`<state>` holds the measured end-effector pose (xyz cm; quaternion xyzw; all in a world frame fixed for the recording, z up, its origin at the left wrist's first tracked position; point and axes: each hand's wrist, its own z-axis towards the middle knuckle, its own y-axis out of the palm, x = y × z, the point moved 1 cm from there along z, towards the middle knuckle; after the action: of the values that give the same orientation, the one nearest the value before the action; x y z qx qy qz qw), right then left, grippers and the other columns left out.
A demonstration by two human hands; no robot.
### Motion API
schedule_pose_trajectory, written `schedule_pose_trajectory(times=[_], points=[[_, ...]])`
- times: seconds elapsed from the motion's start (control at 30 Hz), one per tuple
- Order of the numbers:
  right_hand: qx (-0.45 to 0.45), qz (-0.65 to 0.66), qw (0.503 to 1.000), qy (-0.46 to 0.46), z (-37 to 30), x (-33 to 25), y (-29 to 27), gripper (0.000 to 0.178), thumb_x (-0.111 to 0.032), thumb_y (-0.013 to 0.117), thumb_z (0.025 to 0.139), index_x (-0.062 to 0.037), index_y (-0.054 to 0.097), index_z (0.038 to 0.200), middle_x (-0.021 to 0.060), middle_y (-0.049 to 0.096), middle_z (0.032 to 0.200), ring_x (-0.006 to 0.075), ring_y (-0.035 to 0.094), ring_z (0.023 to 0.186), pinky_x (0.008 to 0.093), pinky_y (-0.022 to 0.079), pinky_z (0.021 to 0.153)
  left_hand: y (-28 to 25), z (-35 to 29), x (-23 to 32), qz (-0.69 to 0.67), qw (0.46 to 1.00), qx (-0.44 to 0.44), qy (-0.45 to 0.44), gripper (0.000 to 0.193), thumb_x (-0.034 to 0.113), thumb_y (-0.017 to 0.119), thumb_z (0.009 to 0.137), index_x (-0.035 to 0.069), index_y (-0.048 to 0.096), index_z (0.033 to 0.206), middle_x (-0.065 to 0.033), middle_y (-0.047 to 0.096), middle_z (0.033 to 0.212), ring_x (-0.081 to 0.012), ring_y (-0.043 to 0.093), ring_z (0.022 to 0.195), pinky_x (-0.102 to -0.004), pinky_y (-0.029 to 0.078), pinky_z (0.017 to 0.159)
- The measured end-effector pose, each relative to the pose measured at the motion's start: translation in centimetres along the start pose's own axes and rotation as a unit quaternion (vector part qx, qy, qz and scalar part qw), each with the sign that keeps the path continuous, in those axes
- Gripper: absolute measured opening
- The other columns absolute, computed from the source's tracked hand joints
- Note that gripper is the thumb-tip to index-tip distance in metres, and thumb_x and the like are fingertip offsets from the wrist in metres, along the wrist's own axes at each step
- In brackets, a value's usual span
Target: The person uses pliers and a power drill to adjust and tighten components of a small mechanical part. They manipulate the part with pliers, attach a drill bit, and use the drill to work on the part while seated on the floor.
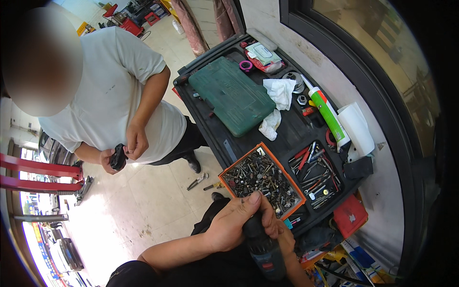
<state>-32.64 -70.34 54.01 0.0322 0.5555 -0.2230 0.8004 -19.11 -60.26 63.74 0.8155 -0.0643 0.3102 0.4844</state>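
Observation:
A dark cordless drill (266, 256) with a small red mark is held close to my body at the lower middle. My left hand (232, 222) is closed round its front end, thumb on top. Behind the drill, my right hand (286, 238) is against its far side, with most of its fingers hidden; it appears to grip the tool. Just beyond my hands stands an orange-rimmed tray (292, 179) full of loose screws and bolts. Right of that, a compartment holds pliers, screwdrivers and other hand tools (313, 174).
Across the black workbench (217, 138) lie a green tool case (232, 95), crumpled white tissues (279, 93) and a green sealant tube (330, 117). At left a person in a white shirt (107, 91) holds a black object (117, 158). Tools (197, 182) lie on the floor.

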Motion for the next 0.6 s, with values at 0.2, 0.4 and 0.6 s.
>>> schedule_pose_trajectory(times=[0.2, 0.4, 0.6], points=[[0.005, -0.021, 0.999, -0.044, -0.3, 0.4, 0.2, 0.015, 0.003, 0.068, 0.077, 0.0068, 0.061, 0.09, 0.0182, 0.065, 0.088, 0.0327, 0.066, 0.079, 0.0442, 0.055, 0.072, 0.3, -0.1, -0.7, 0.035, 0.996, 0.012, 0.078, 0.053, 0.039, 0.03, 0.107, 0.007, 0.043, 0.067, -0.0092, 0.049, 0.061, -0.0228, 0.054, 0.059, -0.0384, 0.05, 0.073], [0.007, -0.047, 0.996, -0.08, 0.0, 0.6, 0.2, 0.015, 0.004, 0.068, 0.074, 0.0064, 0.061, 0.087, 0.0178, 0.064, 0.086, 0.0321, 0.066, 0.077, 0.0433, 0.055, 0.07, 0.7, -0.2, -1.0, 0.048, 0.991, 0.093, 0.08, 0.051, 0.037, 0.03, 0.107, 0.009, 0.04, 0.065, -0.0093, 0.046, 0.057, -0.0239, 0.051, 0.054, -0.0379, 0.048, 0.065], [-0.001, -0.074, 0.993, -0.089, -0.2, 0.8, -0.1, 0.018, 0.004, 0.068, 0.073, 0.0075, 0.063, 0.09, 0.0175, 0.064, 0.086, 0.0315, 0.066, 0.076, 0.0425, 0.055, 0.07, 0.2, -0.3, -1.4, 0.034, 0.992, 0.093, 0.08, 0.05, 0.035, 0.032, 0.107, 0.008, 0.041, 0.067, -0.0089, 0.047, 0.06, -0.0224, 0.051, 0.056, -0.0369, 0.048, 0.065]])
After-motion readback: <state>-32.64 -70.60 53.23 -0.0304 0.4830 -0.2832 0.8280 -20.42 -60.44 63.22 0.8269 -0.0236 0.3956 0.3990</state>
